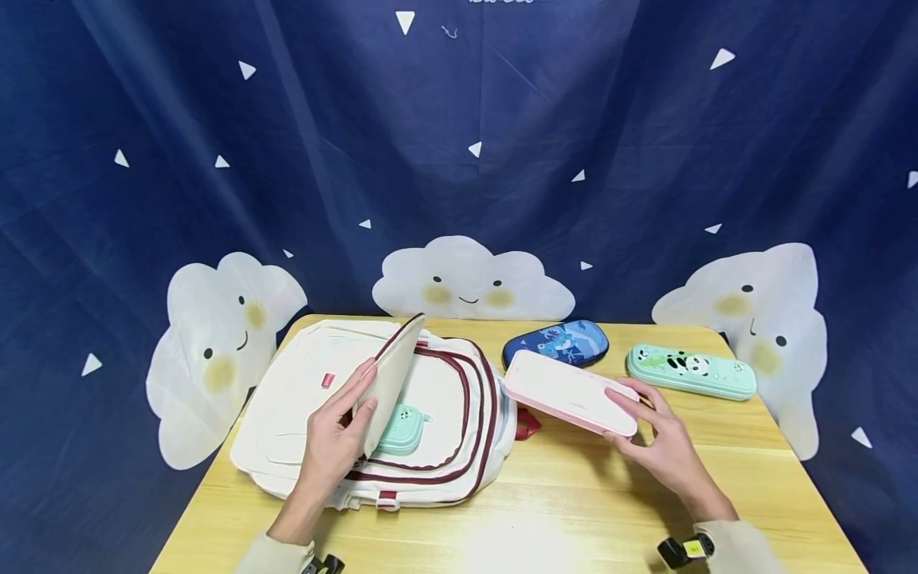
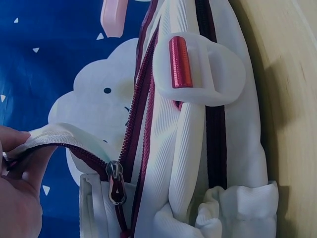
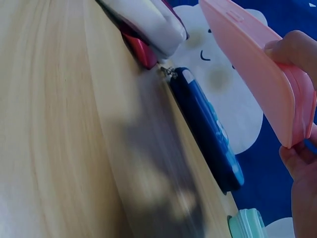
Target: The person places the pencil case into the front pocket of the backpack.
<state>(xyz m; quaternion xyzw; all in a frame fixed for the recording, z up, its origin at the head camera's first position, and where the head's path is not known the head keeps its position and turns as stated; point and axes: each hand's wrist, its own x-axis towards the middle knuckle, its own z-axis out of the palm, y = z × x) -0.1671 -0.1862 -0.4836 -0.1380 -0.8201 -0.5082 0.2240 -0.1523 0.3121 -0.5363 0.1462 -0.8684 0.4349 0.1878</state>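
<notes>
A white backpack (image 1: pixel 294 383) with dark red zips lies on the left of the table. My left hand (image 1: pixel 330 446) pinches its unzipped front flap (image 1: pixel 393 387) and holds it raised. Under the flap, part of a mint green case (image 1: pixel 403 430) shows in the pocket; the rest is hidden. In the left wrist view, a metal zip pull (image 2: pixel 116 183) hangs at the flap's corner. Over the table, right of the bag, my right hand (image 1: pixel 667 446) grips a pink pencil case (image 1: pixel 562 391) by its right end, and the right wrist view shows the pink case (image 3: pixel 257 74) clear of the tabletop.
Behind the pink case lies a dark blue pencil case (image 1: pixel 577 339) with a cartoon print. A mint green panda pencil case (image 1: pixel 717 379) sits at the back right. The wooden table (image 1: pixel 574 510) ends near a dark blue curtain (image 1: pixel 516 199) with cloud prints.
</notes>
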